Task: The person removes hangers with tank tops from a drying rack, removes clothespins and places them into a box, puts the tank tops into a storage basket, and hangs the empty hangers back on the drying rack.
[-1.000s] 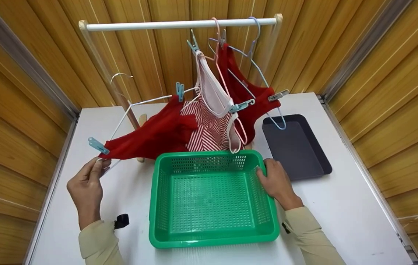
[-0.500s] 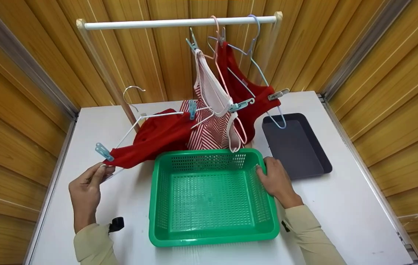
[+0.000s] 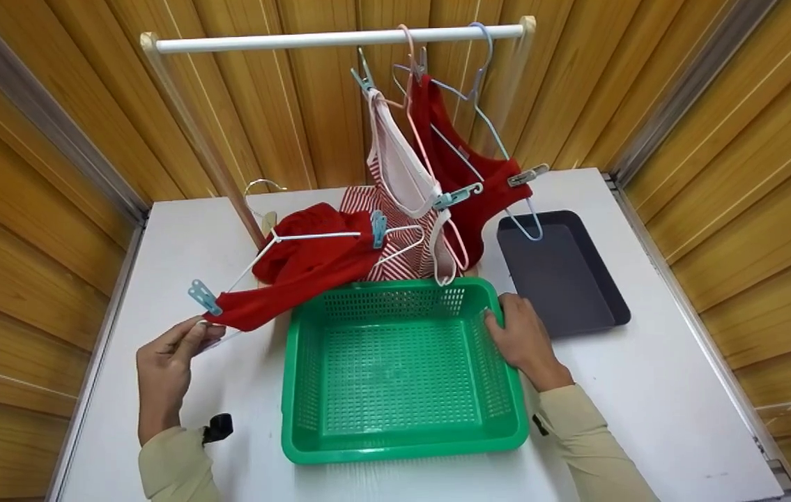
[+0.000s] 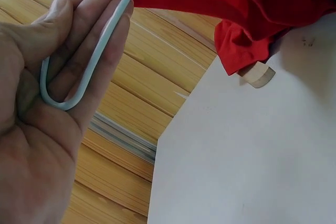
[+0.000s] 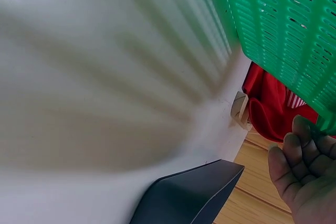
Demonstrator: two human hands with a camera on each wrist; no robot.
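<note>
The white hanger (image 3: 318,236), bearing the red garment (image 3: 283,300), is pinched at its near end by your left hand (image 3: 166,359), the nearer one, and its long axis runs away and rightward from those fingers. Well to their right, your right hand (image 3: 524,341) grips the green basket (image 3: 395,457), fingers outside the wall. Cloth hides part of the lower bar; the garment's end behind the basket is unclear.

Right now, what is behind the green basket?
Behind the green basket, a striped garment hangs on a pink hanger, red cloth on both sides; the basket's far wall hides the garment's lower end.
</note>
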